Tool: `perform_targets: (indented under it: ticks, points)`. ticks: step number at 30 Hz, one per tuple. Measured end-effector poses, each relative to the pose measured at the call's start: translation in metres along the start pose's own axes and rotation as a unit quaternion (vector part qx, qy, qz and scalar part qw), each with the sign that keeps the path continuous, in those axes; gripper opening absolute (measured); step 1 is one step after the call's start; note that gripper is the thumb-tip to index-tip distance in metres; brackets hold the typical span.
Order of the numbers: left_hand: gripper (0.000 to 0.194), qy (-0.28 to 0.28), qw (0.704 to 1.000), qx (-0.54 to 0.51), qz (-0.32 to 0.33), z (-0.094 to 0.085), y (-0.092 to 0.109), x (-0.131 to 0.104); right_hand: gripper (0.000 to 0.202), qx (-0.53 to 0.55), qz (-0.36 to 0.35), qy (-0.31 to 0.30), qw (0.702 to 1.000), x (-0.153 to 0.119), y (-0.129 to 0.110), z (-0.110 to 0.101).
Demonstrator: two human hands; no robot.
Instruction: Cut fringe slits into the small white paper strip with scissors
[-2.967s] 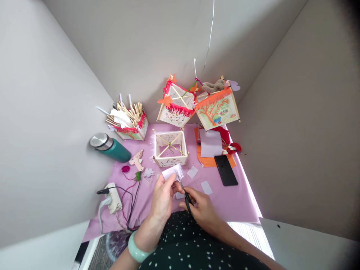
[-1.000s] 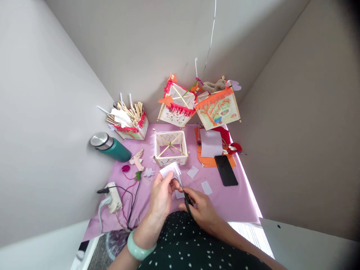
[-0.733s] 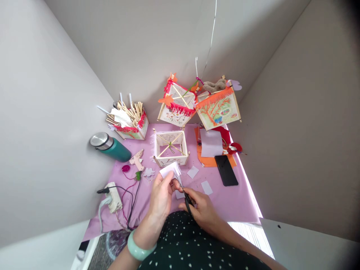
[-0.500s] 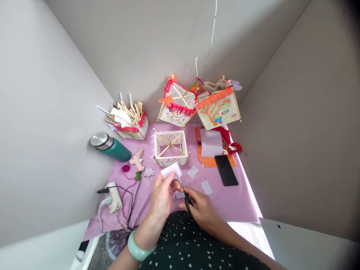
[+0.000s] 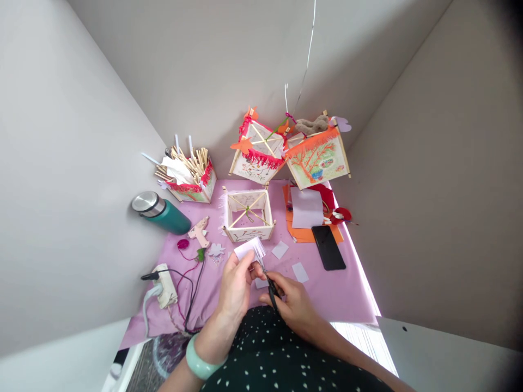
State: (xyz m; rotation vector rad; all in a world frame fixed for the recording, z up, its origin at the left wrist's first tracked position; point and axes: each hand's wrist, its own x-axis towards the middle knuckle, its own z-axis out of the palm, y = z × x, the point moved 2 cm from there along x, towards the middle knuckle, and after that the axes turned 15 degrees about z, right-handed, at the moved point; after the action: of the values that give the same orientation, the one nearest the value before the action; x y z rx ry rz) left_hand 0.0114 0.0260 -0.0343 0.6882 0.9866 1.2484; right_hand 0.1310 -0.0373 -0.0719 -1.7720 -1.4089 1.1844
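Observation:
A piece of pale lilac paper (image 5: pixel 246 249), cut into narrow strips along its right side, is pinched in my left hand (image 5: pixel 236 283). Black-handled scissors (image 5: pixel 273 294) sit in my right hand (image 5: pixel 295 305), their blades pointing up at the fringed edge. Just beyond the paper stands a square paper box frame (image 5: pixel 249 235) with crossed sticks inside it. Small lilac paper pieces (image 5: pixel 300 272) lie on the purple tablecloth (image 5: pixel 327 296) near my right hand, one of them partly hidden behind my hands.
Left of my hands are a pink glue gun (image 5: pixel 199 233), a teal bottle (image 5: pixel 168 215), a power strip (image 5: pixel 165 288) with cords and a box of sticks (image 5: pixel 190 188). A black phone (image 5: pixel 329 247) and stacked coloured paper (image 5: pixel 307 207) lie right. Two decorated lanterns (image 5: pixel 316 160) hang at the back.
Almost nothing differs. Both hands hold the paper and scissors in nearly the same place, and the view has shifted only slightly.

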Motion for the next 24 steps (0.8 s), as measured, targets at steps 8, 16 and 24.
perform_targets:
  ticks: [8, 16, 24]
  points:
    - [0.025, 0.002, 1.000, 0.008, -0.011, -0.0004, -0.0020, -0.0022, 0.027, 0.008, -0.007, 0.001, 1.000, -0.0014, -0.0029, -0.0010]
    - [0.026, -0.002, 1.000, 0.013, -0.009, -0.0010, -0.0025, -0.0023, 0.027, 0.005, -0.010, 0.005, 1.000, -0.0015, -0.0025, -0.0014]
    - [0.026, -0.004, 1.000, 0.011, -0.011, -0.0001, -0.0008, -0.0024, 0.026, 0.010, -0.004, 0.004, 1.000, -0.0009, -0.0040, -0.0023]
